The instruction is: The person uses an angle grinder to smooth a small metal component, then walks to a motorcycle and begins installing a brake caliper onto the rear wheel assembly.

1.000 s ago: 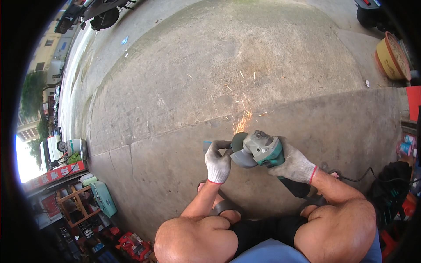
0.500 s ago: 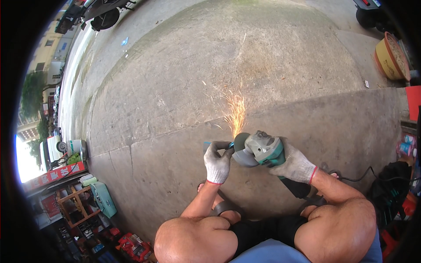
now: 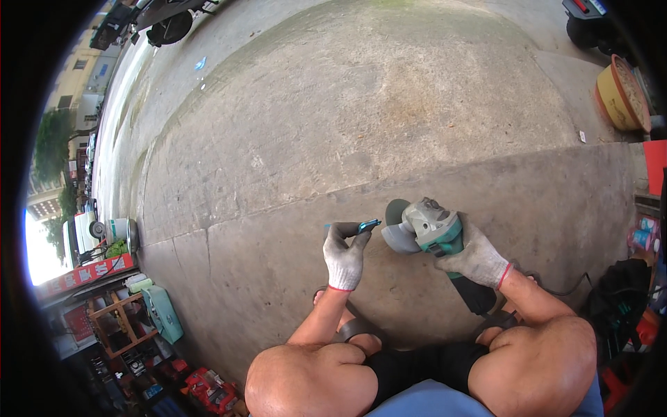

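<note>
My left hand [image 3: 344, 257], in a white knit glove with a greyish grip coating, pinches a small blue piece [image 3: 370, 226] between thumb and fingers. One end of it points right toward the grinder; the middle is hidden in my fingers. Wrapped around a green and grey angle grinder [image 3: 432, 226] is my gloved right hand [image 3: 478, 257]. The grinder's dark disc [image 3: 397, 210] and grey guard [image 3: 401, 238] face left, a short gap from the blue piece. No sparks show.
Concrete floor [image 3: 278, 160] spreads ahead. Lower left stand a teal case [image 3: 162, 314], a wooden frame [image 3: 114, 326] and red tools [image 3: 212, 390]. A black bag [image 3: 615, 306] and a dark cord [image 3: 566, 290] lie at right. Beyond them is a yellow planter [image 3: 620, 94].
The grinder has moved right, away from the blue piece, with my right hand still around it. The spray of sparks has stopped. My left hand stays nearly in place.
</note>
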A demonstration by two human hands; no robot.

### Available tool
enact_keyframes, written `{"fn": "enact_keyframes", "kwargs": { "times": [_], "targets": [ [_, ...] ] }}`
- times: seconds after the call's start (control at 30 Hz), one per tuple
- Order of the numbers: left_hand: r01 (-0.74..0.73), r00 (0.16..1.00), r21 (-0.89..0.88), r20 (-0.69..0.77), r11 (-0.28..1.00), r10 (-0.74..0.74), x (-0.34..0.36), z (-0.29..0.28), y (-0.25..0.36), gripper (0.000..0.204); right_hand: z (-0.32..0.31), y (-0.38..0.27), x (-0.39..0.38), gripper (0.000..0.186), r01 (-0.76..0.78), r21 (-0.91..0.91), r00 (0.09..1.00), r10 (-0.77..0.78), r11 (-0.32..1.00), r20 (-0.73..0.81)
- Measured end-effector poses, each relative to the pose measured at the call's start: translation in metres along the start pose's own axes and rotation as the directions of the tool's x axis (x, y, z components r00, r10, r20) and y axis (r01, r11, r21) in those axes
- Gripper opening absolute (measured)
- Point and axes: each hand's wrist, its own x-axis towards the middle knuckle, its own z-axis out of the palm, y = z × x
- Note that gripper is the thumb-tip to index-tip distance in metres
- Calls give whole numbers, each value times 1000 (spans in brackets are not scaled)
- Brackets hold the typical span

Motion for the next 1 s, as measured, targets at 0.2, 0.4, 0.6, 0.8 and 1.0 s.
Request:
{"fn": "enact_keyframes", "kwargs": {
  "times": [0.2,0.4,0.6,0.8,1.0],
  "targets": [
    [11,1000,-7,2,1000,-11,-1,2,-2,17,5,2,2,81,-38,72,998,34,997,56],
    [-10,1000,68,28,998,8,-2,4,5,16,7,1,3,81,-2,0,997,2,1000,75],
    [-23,999,62,41,998,21,-4,5,7,17,6,-6,2,82,7,-75,997,-1,997,80],
    [-40,998,89,41,995,36,-3,4,6,16,6,-8,2,82,-8,-70,996,15,998,93],
    [-28,999,94,38,995,24,-3,4,4,17,6,-5,2,83,11,-92,996,-2,996,89]
  ]
}}
